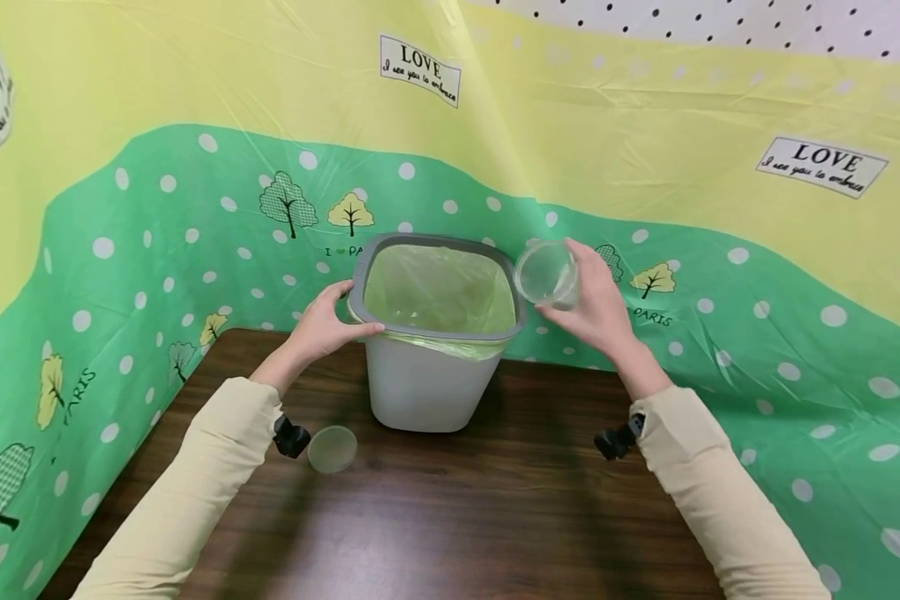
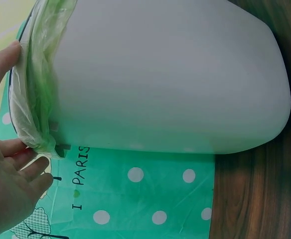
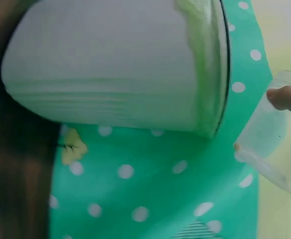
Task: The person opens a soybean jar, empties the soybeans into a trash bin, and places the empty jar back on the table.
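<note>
A light grey trash bin [image 1: 431, 383] with a darker grey rim [image 1: 450, 332] stands upright, a thin green bag [image 1: 450, 292] lining it and folded over its edge. My left hand [image 1: 326, 321] holds the rim at its near left corner, thumb on the front edge and fingers at the left side. To the right of the bin and at rim height, my right hand [image 1: 596, 302] grips a clear round plastic container [image 1: 543, 273]. The right wrist view shows this container [image 3: 265, 129] tilted; no contents can be made out. A translucent round lid [image 1: 332, 450] lies flat near my left wrist.
The bin rests on a dark brown wooden table [image 1: 420, 517]. Behind and at both sides hangs a green and yellow patterned sheet [image 1: 217, 217], close to the bin's back. Black wrist cameras [image 1: 291, 437] sit on both sleeves.
</note>
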`<state>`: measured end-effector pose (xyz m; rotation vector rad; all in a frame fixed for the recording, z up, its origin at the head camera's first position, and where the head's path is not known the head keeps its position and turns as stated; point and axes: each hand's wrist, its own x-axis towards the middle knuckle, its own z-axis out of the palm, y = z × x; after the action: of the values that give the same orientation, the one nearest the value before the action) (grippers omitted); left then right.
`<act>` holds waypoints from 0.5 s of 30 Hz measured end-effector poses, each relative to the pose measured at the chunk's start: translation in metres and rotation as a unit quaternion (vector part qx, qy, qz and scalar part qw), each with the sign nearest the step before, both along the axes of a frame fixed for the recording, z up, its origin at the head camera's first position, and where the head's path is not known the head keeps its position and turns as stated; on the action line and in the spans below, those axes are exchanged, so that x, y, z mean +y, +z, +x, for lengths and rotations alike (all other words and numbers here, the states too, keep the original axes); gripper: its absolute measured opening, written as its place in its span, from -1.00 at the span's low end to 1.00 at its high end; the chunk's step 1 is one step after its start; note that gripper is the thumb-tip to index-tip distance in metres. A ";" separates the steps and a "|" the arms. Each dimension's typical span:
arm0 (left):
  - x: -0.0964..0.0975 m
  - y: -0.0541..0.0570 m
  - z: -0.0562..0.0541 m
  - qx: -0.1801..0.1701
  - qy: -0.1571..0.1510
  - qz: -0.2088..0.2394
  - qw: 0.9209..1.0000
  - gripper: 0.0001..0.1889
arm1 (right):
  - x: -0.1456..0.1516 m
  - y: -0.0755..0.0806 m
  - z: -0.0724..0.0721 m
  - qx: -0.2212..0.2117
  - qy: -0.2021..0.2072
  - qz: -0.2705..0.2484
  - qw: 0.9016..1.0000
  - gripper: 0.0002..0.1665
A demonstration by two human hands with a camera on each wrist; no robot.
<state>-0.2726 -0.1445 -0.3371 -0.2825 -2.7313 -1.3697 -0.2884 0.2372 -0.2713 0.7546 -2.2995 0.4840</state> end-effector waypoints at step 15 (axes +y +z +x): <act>-0.001 0.000 0.000 -0.002 0.001 -0.003 1.000 0.10 | -0.041 0.032 -0.030 0.207 0.088 0.459 0.859 -0.19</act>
<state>-0.2724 -0.1453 -0.3372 -0.2779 -2.7377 -1.3629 -0.3182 0.1967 -0.2394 1.3559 -1.9668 -0.7256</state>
